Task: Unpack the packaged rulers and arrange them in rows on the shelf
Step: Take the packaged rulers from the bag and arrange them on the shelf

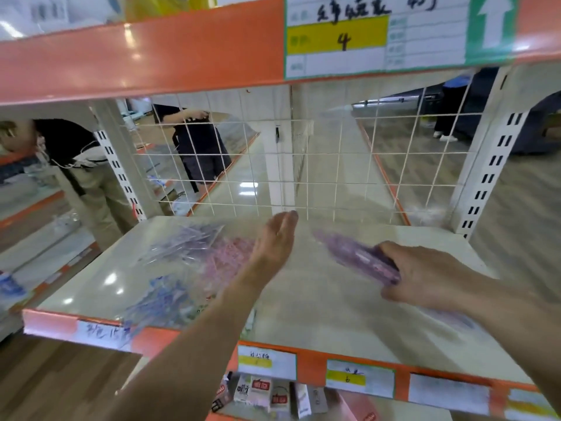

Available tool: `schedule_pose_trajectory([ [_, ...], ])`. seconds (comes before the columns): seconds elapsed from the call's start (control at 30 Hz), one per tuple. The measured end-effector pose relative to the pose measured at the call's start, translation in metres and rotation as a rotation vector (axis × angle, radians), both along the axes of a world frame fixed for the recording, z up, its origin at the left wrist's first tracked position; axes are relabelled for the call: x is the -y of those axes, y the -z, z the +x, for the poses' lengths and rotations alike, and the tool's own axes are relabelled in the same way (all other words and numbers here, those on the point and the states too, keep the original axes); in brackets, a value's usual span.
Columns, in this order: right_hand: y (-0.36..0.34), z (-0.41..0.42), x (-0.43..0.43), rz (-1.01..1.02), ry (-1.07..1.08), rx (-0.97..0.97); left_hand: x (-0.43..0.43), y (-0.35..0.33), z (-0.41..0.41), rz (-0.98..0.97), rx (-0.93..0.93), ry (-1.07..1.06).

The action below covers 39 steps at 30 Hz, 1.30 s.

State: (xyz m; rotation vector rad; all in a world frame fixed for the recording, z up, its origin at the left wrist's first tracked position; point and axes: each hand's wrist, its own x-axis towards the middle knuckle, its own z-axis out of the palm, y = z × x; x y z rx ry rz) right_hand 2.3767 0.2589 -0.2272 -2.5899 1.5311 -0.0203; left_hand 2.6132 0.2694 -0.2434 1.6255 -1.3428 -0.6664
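My right hand (422, 275) grips a bundle of purple rulers (358, 253) low over the right half of the white shelf board (318, 314); the bundle is motion-blurred and points toward the back left. Straight-fingered and empty, my left hand (277, 235) hovers above the shelf's middle. To its left lie loose rulers in clear wrappers: a pale purple heap (185, 241) at the back, a pink group (230, 253) beside my wrist, and a blue heap (161, 302) near the front edge.
A white wire grid (303, 165) closes the back of the shelf, with slotted uprights (491, 165) at the sides. An orange beam with a label card (373, 34) runs overhead. Small boxes (261, 393) stand on the shelf below. People stand in the aisle behind the grid.
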Motion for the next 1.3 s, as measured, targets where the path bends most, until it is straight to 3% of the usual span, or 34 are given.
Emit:
schedule_pose_trajectory([
  [0.07,0.014,0.008,-0.005,0.017,-0.054,-0.048,-0.007,0.003,-0.023,0.087,-0.230,0.014],
  [0.23,0.028,0.001,-0.004,0.025,-0.118,-0.001,-0.011,0.016,-0.060,0.202,-0.352,-0.011],
  [0.37,0.031,-0.010,-0.002,0.011,-0.105,0.032,-0.019,0.016,-0.073,0.249,-0.407,0.108],
  [0.43,0.032,-0.013,-0.003,-0.006,-0.130,0.043,-0.021,0.011,-0.059,0.196,-0.232,0.127],
  [0.53,0.035,-0.014,-0.004,-0.022,-0.137,0.044,-0.011,0.000,0.002,0.014,0.338,-0.070],
  [0.6,0.038,-0.015,-0.002,-0.013,-0.121,0.063,-0.003,-0.002,0.060,0.076,0.667,-0.139],
  [0.67,0.041,-0.017,0.000,-0.003,-0.116,0.076,0.002,-0.001,0.107,0.254,0.842,-0.140],
  [0.9,0.044,-0.018,0.001,0.017,-0.052,0.112,0.011,0.020,0.186,0.492,0.824,-0.136],
  [1.17,0.044,-0.016,-0.002,0.054,0.033,0.115,0.000,0.012,0.208,0.418,0.879,-0.103],
  [1.3,0.047,-0.016,-0.002,0.063,0.007,0.123,-0.025,-0.007,0.197,0.311,1.111,0.175],
])
